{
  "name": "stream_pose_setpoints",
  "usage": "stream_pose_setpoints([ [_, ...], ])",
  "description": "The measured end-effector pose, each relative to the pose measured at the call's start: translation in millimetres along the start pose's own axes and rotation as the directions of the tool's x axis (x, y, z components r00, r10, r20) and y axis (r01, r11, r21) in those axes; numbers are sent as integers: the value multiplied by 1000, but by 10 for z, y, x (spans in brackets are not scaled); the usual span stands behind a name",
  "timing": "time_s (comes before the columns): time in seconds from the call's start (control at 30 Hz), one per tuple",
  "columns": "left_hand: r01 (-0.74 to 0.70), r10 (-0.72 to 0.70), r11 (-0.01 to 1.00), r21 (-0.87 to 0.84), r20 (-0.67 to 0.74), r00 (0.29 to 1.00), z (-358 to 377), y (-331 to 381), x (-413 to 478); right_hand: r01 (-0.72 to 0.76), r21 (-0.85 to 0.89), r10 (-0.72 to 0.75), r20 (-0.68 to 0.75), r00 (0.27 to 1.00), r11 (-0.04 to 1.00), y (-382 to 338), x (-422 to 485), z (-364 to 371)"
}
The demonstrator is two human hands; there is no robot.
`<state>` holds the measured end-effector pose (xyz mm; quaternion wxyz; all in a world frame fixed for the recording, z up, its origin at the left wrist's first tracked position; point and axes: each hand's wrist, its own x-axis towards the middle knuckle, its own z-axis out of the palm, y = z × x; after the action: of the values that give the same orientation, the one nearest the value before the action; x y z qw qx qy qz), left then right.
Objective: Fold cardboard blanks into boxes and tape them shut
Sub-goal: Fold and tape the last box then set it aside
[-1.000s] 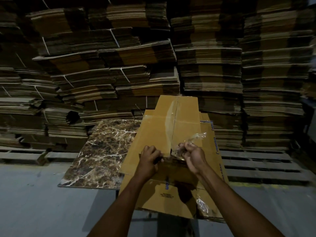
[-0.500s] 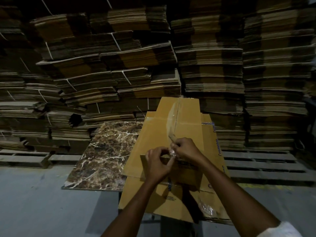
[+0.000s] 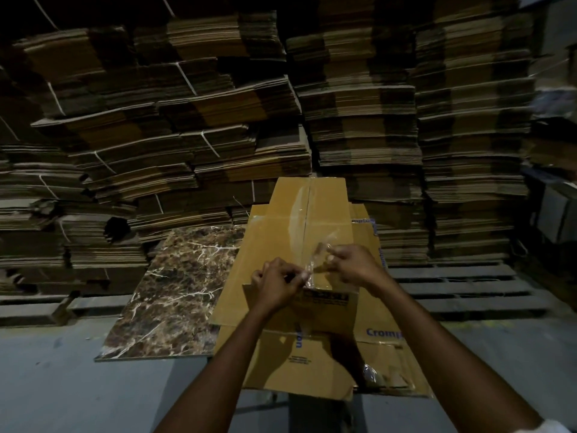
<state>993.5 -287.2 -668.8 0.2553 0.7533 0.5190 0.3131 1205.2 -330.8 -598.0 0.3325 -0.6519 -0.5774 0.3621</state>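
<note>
Your left grip [image 3: 278,284] and right grip [image 3: 354,267] both pinch a crumpled strip of clear tape [image 3: 313,264] btwn them, just above the flat cardboard blank [image 3: 274,239]. Blank, taped along its centre seam, lies on the marble-look surface [image 3: 175,292], overhanging its near edge. Behind: tied stacks of flat cardboard [image 3: 187,135] on pallets [image 3: 452,289].

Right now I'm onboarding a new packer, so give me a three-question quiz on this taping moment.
1. True or false: the left hand and the right hand both pinch the clear tape.
2. The cardboard blank under the hands rests on: A) a marble-patterned tabletop; B) a steel trolley; C) a conveyor belt.
3. Fill in: the strapped stacks behind the table are flat ____.

Key: 1 true; 2 A; 3 cardboard.
</note>
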Motion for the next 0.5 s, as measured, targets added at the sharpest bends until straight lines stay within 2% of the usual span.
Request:
stream_pose_setpoints([
  [0.07, -18, 18, 1000, 9, -16, 1000, -15, -1, 8, -17, 50, 27, -211, 977, 999, 253, -114, 2],
  [0.13, -30, 30, 999, 12, -36, 999, -13, 17, 22, -28, 8, 29, -456, 890, 1000, 519, -256, -6],
  [0.17, -17, 17, 1000, 9, -55, 998, 7, 30, 31, -51, 41, 65, -526, 848, 998, 649, -324, -6],
  [0.2, -3, 3, 1000, 10, -67, 998, 20, 59, 29, -80, 130, 137, -526, 840, 988, 793, -370, 19],
  [0.27, 16, -14, 1000, 27, -50, 999, 72, 97, 17, -106, 364, 248, -370, 895, 925, 1010, -450, 126],
  [0.33, 26, -26, 999, 29, -5, 1000, 82, 86, -1, -90, 514, 252, -254, 934, 853, 1091, -514, 252],
  [0.4, 58, -58, 998, -36, -5, 998, 15, 44, -8, -50, 516, 220, -273, 937, 855, 1087, -539, 361],
  [0.5, 117, -127, 986, -117, -86, 988, -140, -50, -51, -33, 459, 170, -259, 951, 888, 1039, -557, 573],
])
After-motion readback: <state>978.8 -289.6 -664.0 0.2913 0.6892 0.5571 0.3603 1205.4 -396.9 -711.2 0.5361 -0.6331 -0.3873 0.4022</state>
